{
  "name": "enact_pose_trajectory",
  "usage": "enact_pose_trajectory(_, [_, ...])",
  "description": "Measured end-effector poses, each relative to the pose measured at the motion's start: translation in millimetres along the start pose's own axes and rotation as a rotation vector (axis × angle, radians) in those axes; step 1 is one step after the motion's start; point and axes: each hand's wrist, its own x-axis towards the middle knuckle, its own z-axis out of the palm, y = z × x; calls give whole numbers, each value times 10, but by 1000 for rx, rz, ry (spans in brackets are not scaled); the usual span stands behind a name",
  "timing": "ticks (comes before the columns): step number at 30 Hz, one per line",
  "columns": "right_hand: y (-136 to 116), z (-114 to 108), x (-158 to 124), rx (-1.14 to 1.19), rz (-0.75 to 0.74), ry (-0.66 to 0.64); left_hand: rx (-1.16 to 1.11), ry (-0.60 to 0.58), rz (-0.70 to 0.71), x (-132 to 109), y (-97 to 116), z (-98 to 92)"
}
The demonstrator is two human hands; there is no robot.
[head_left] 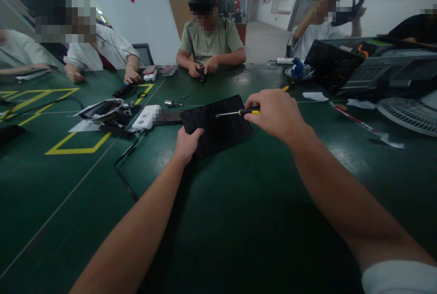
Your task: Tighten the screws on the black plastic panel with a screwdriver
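Observation:
A flat black rectangular panel [223, 134], perhaps a device cover, is tilted above the green table [218, 221]. My left hand [188, 143] grips its left edge, thumb on the face and the other fingers hidden behind. In my right hand [276, 112] is a screwdriver [244, 112] with a black and yellow handle, the fingers wrapped round it. Its metal shaft points left across the panel's face; whether the tip touches the surface I cannot tell. Just left of the panel lies a white power bank [146, 117] with a black cable.
Left of the power bank sits a pile of black parts and paper [105, 114]. Small metal pieces [175, 103] lie beyond the panel. On the right are a white fan grille [409, 114], paper scraps [314, 96] and a computer case [382, 73]. Several people sit around the table.

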Motion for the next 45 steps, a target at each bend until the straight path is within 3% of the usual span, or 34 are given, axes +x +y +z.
enact_pose_trajectory(11, [-16,21,-5,-15,23,-5,8,4,-8,22,-21,9])
enact_pose_trajectory(24, [-22,34,0,-9,55,-109,1,-2,2,23,-24,-6])
enact_pose_trajectory(30, [-28,104,4,2,29,-92,-14,-2,5,25,-29,-6])
enact_pose_trajectory(39, [4,-65,-15,-15,20,11,7,7,3,44,-44,-11])
enact_pose_trajectory(45, [-23,-6,-7,-22,22,30,-2,2,7,39,-44,-7])
